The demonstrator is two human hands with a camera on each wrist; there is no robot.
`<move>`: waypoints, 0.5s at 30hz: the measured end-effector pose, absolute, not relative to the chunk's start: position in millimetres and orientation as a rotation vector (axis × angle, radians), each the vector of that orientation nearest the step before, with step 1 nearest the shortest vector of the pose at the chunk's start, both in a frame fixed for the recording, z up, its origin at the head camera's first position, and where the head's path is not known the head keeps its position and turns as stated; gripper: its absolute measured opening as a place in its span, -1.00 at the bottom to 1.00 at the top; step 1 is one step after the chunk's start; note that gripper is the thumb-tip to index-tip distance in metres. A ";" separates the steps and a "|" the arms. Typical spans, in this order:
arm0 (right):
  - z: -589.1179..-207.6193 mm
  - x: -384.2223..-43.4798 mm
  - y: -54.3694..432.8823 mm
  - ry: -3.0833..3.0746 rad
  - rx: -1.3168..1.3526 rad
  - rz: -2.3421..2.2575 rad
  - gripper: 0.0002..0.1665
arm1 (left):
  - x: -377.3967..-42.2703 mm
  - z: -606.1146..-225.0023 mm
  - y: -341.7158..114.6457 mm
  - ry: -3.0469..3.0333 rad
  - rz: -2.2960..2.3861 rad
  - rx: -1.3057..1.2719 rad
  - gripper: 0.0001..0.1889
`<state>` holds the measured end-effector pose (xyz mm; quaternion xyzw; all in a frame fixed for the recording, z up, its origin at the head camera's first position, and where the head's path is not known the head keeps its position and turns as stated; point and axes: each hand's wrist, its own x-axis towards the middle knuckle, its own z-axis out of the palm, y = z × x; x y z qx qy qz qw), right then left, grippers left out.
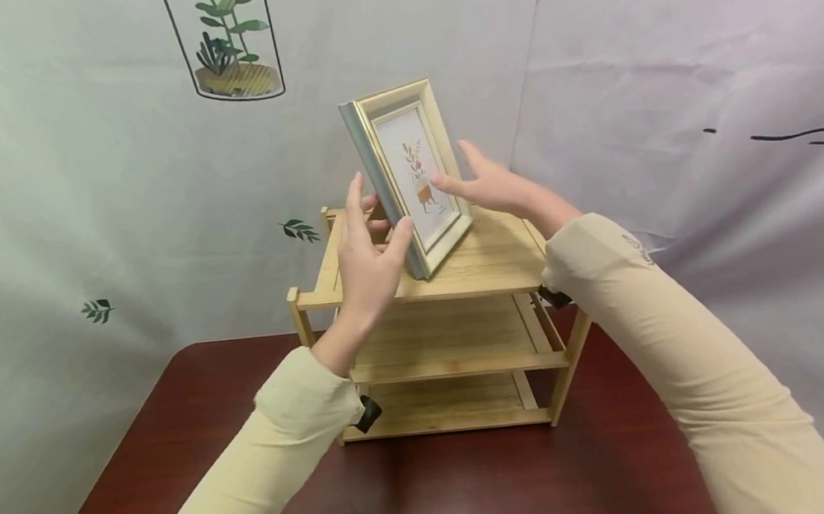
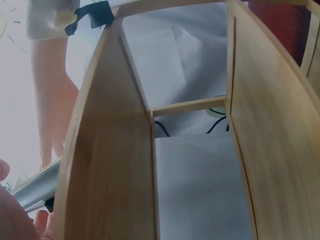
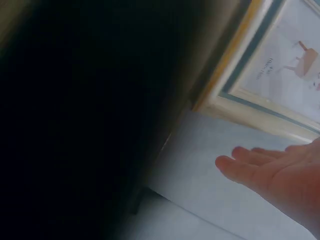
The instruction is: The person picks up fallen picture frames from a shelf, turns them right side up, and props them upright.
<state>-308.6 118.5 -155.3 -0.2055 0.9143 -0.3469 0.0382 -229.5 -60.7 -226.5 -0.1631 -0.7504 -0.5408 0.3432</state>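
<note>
A picture frame (image 1: pixel 414 170) with a pale, gold-trimmed border stands leaning back on the top tier of a wooden rack (image 1: pixel 494 253). Its print shows a plant in a pot. My left hand (image 1: pixel 370 265) is at the frame's lower left edge, thumb in front and fingers spread toward the back, partly hidden by it. On the other side, my right hand (image 1: pixel 490 183) is held by the right edge with straight fingers, its thumb overlapping the print in the head view. Below the frame in the right wrist view, the right fingers (image 3: pixel 245 165) show a gap from it.
The three-tier rack stands on a dark red table (image 1: pixel 449 485), against a pale printed cloth backdrop (image 1: pixel 111 153). Lower shelves (image 1: pixel 449 332) lie under the top one. Black wrist straps (image 1: pixel 369 414) show beneath the sleeves.
</note>
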 end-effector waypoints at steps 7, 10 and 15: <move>-165.6 -313.2 116.4 2.658 -0.730 -1.110 -0.04 | -232.9 -233.7 -55.2 -2.019 -1.244 -0.445 -0.26; -165.7 -312.8 116.6 2.659 -0.722 -1.113 -0.02 | -233.5 -234.4 -54.1 -2.028 -1.198 -0.430 -0.25; -167.6 -312.0 118.8 2.662 -0.717 -1.157 -0.03 | -234.3 -233.0 -54.7 -2.055 -1.189 -0.409 -0.22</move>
